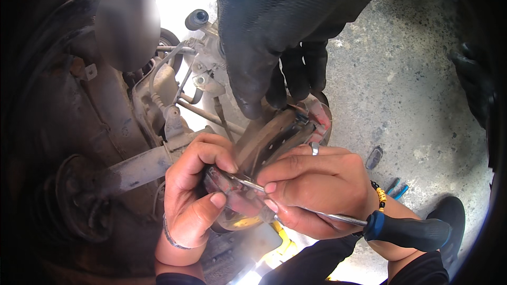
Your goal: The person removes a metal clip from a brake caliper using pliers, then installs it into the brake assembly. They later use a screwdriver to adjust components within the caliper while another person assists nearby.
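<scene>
A dusty wheel-side part (243, 203) with red paint patches, probably of a brake, is in front of me. My left hand (193, 195) grips its near-left edge between thumb and fingers. In my right hand (317, 187) is a screwdriver (412, 231) with a dark, blue-collared handle pointing right; its shaft runs under my fingers. The thin metal tip lies against the part beside my left thumb. Just beyond, another person's black-gloved hand (296, 26) reaches down to the part's far side, its fingertips near a dark curved slot. My fingers hide the exact contact.
A rusty strut (137, 171) and suspension arms (203, 113) fill the left side. Another person's blurred head (127, 26) is at upper left. On the concrete floor (401, 89) lie blue-handled pliers (398, 187) and a small dark oval piece (374, 157). A dark shoe (449, 221) is at lower right.
</scene>
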`<state>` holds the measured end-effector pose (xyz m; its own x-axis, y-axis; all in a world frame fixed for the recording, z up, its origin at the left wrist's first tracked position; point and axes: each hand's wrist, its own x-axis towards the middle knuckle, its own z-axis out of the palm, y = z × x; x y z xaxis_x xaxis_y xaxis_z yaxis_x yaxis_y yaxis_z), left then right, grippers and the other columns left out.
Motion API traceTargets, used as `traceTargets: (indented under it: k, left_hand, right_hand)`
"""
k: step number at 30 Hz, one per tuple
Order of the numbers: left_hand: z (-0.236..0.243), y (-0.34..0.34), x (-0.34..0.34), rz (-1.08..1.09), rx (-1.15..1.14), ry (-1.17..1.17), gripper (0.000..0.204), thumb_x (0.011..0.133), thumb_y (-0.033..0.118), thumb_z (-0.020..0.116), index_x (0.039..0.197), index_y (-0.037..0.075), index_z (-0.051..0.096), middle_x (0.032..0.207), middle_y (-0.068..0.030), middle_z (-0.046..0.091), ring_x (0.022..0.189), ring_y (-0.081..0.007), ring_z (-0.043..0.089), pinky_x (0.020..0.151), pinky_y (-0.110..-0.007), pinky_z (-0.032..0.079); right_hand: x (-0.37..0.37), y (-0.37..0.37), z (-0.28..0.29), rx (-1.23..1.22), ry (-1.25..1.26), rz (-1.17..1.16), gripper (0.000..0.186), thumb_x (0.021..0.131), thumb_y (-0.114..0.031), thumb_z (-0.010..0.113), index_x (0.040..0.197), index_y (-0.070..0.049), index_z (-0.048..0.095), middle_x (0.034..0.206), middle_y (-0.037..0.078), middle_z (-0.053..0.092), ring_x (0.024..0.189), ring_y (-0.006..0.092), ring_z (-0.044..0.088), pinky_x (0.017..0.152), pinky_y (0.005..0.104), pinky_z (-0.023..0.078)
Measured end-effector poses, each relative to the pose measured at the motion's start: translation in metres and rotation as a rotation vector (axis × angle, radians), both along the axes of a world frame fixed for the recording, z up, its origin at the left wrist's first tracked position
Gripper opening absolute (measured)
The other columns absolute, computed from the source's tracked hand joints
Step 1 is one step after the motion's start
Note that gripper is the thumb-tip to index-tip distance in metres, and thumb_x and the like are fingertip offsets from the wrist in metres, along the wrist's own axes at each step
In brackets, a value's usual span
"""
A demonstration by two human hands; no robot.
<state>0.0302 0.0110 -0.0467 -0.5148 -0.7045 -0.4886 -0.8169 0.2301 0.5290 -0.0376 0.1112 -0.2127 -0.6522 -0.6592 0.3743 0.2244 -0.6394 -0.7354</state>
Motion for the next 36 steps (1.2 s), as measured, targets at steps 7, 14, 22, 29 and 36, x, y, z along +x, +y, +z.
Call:
traceTargets:
  k: [7, 14, 22, 29, 36]
  left_hand:
    - [0.003, -0.007, 0.004, -0.149, 0.007, 0.015, 0.048, 0.077, 0.044, 0.070, 0.095, 0.001, 0.057, 0.098, -0.0098, 0.053, 0.087, -0.0168, 0.051, 0.080, -0.028, 0.041]
    - [-0.008, -0.002, 0.011, -0.466, -0.341, 0.064, 0.035, 0.069, 0.021, 0.076, 0.090, 0.003, 0.055, 0.086, -0.0124, 0.056, 0.078, -0.0233, 0.056, 0.069, -0.032, 0.046]
    - [-0.003, -0.007, -0.004, -0.644, -0.376, -0.105, 0.031, 0.062, 0.013, 0.070, 0.086, 0.002, 0.053, 0.084, -0.0131, 0.053, 0.073, -0.0255, 0.054, 0.067, -0.031, 0.045]
    - [-0.003, -0.009, -0.005, -0.662, -0.389, -0.131, 0.029, 0.061, 0.013, 0.067, 0.084, 0.002, 0.054, 0.087, -0.0136, 0.054, 0.075, -0.0246, 0.054, 0.068, -0.030, 0.045]
    - [-0.001, -0.011, 0.005, -0.734, -0.427, 0.065, 0.028, 0.079, 0.016, 0.063, 0.100, -0.002, 0.064, 0.091, -0.0147, 0.059, 0.079, -0.0222, 0.056, 0.071, -0.031, 0.046]
  right_hand:
    - [-0.002, 0.006, 0.000, -0.027, -0.082, 0.036, 0.018, 0.070, 0.000, 0.071, 0.087, -0.002, 0.067, 0.088, 0.012, 0.070, 0.074, 0.0273, 0.069, 0.068, 0.0365, 0.056]
    - [-0.004, 0.084, -0.040, 0.324, 0.021, 0.226, 0.014, 0.072, 0.003, 0.062, 0.084, -0.002, 0.061, 0.073, 0.012, 0.062, 0.061, 0.0290, 0.058, 0.060, 0.0396, 0.045]
    - [0.011, 0.174, -0.109, 0.806, 0.240, 0.572, 0.038, 0.072, 0.008, 0.053, 0.107, -0.003, 0.062, 0.090, 0.014, 0.056, 0.077, 0.0329, 0.061, 0.071, 0.0403, 0.051]
    - [0.011, 0.175, -0.103, 0.667, 0.210, 0.464, 0.051, 0.074, 0.006, 0.056, 0.124, -0.005, 0.058, 0.090, 0.012, 0.057, 0.071, 0.0288, 0.061, 0.065, 0.0353, 0.050]
    - [-0.006, 0.123, -0.077, 0.516, -0.257, 0.466, 0.042, 0.087, -0.015, 0.060, 0.127, -0.002, 0.055, 0.091, 0.010, 0.059, 0.076, 0.0183, 0.057, 0.065, 0.0306, 0.047]
